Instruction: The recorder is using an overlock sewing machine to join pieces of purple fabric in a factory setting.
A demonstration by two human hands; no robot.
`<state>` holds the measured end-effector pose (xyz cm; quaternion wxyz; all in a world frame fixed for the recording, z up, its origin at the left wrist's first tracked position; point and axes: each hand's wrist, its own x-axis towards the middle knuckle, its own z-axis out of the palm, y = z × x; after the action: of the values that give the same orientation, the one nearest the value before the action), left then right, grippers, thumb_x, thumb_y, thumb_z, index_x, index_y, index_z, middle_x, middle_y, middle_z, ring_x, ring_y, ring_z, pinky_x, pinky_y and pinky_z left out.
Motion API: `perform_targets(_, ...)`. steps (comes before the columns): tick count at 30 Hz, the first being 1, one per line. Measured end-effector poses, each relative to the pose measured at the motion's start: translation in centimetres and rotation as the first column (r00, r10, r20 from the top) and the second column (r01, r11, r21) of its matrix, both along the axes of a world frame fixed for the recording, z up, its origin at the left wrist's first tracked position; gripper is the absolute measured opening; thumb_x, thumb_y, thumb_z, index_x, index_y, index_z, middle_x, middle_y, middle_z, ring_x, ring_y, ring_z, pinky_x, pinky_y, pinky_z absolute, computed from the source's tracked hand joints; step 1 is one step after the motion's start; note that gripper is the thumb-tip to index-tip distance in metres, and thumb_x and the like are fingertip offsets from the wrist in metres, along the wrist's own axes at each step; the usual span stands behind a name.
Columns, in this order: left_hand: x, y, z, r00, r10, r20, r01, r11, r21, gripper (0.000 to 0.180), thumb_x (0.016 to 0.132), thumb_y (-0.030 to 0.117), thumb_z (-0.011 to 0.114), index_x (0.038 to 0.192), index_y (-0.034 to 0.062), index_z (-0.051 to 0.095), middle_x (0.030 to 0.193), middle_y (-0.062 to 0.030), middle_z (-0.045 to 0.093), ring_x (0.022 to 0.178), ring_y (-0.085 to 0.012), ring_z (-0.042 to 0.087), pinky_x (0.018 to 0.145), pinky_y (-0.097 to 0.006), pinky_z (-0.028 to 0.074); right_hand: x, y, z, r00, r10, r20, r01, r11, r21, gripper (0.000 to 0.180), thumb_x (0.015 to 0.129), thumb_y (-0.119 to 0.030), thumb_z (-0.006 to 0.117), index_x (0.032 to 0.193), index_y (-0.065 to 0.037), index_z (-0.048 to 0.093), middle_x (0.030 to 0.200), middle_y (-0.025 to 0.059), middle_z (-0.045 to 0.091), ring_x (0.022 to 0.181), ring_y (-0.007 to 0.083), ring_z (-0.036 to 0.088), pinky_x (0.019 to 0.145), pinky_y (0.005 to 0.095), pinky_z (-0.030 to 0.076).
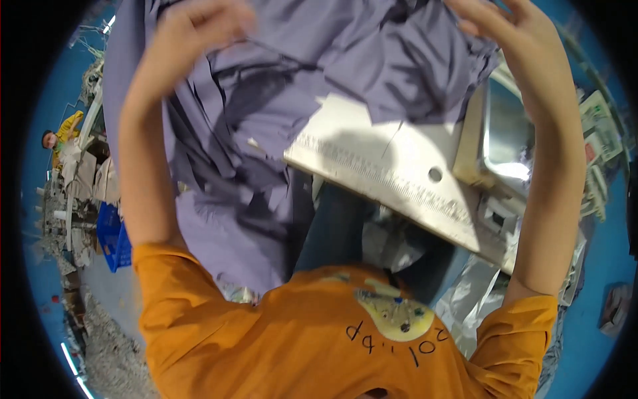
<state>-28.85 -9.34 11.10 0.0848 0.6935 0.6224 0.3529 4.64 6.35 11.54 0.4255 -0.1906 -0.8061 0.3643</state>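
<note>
A large piece of grey-purple cloth (279, 73) lies bunched in loose folds over the work surface and hangs down on the left, beside my legs. My left hand (203, 30) is over its far left part, blurred by motion, with the fingers stretched out and apart. At the far right edge of the cloth is my right hand (495, 20), partly cut off by the top of the picture. Its visible fingers reach left over the folds and look apart; nothing shows gripped in them. Between my forearms, the white machine bed (412, 166) with a printed ruler scale sticks out from beneath the cloth.
A shiny metal plate (506, 130) lies right of the bed, close to my right forearm. A blue plastic crate (113, 236) stands at the left. Another person in yellow (68, 126) is at the far left among piled materials. White pieces (601, 136) lie at the far right.
</note>
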Motion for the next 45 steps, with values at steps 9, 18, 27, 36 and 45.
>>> perform_targets(9, 5.0, -13.7, -38.9, 0.794, 0.232, -0.562, -0.59, 0.516, -0.621, 0.023, 0.086, 0.02, 0.059, 0.09, 0.0008, 0.07, 0.092, -0.0166, 0.07, 0.081, -0.0281, 0.069, 0.07, -0.037, 0.055, 1.6, -8.3, -16.0, 0.983, -0.14, 0.116, 0.173, 0.912, -0.372, 0.011, 0.084, -0.012, 0.069, 0.089, -0.003, 0.07, 0.077, -0.004, 0.059, 0.06, 0.0013, 0.047, 0.055, 0.0185, 0.038)
perform_targets(18, 5.0, -16.9, -48.7, 0.63, 0.237, -0.739, -0.69, 0.607, -0.394, 0.015, 0.08, 0.014, 0.056, 0.077, 0.0094, 0.07, 0.083, -0.0099, 0.07, 0.075, -0.0246, 0.069, 0.067, -0.038, 0.054, 1.5, -9.7, -20.9, 0.947, -0.217, 0.235, 0.272, 0.933, -0.236, 0.01, 0.084, -0.011, 0.069, 0.088, -0.002, 0.069, 0.074, -0.0004, 0.057, 0.054, 0.0044, 0.041, 0.052, 0.0202, 0.036)
perform_targets(27, 4.0, -21.7, -42.9, 0.722, 0.243, -0.648, -0.626, 0.629, -0.462, 0.018, 0.068, 0.025, 0.069, 0.077, 0.0083, 0.07, 0.077, -0.0136, 0.067, 0.072, -0.0318, 0.065, 0.065, -0.042, 0.052, 1.7, -9.4, -20.8, 0.966, -0.188, 0.175, 0.221, 0.956, -0.195, 0.009, 0.083, -0.009, 0.068, 0.087, -0.001, 0.069, 0.076, 0.0016, 0.061, 0.055, 0.0068, 0.046, 0.053, 0.0216, 0.04)
perform_targets(36, -0.3, -38.8, -47.3, 0.447, 0.491, -0.748, -0.8, -0.156, -0.58, 0.04, 0.078, 0.033, 0.069, 0.109, 0.0086, 0.068, 0.112, -0.0157, 0.065, 0.101, -0.0348, 0.063, 0.087, -0.046, 0.049, 0.8, -9.6, -20.7, 0.972, -0.159, 0.174, 0.181, 0.976, -0.12, 0.009, 0.082, -0.009, 0.069, 0.085, -0.001, 0.068, 0.075, 0.0038, 0.063, 0.056, 0.0097, 0.052, 0.054, 0.023, 0.043)
perform_targets(45, 6.5, -15.7, -45.6, 0.675, 0.461, -0.576, -0.738, 0.4, -0.544, 0.071, 0.072, 0.042, 0.076, 0.125, -0.0001, 0.052, 0.125, -0.0188, 0.056, 0.117, -0.0332, 0.053, 0.095, -0.04, 0.045, 1.5, -9.6, -20.8, 0.965, -0.176, 0.192, 0.204, 0.969, -0.14, 0.008, 0.082, -0.007, 0.068, 0.086, -0.001, 0.068, 0.077, 0.0047, 0.063, 0.055, 0.0103, 0.053, 0.053, 0.0231, 0.043)
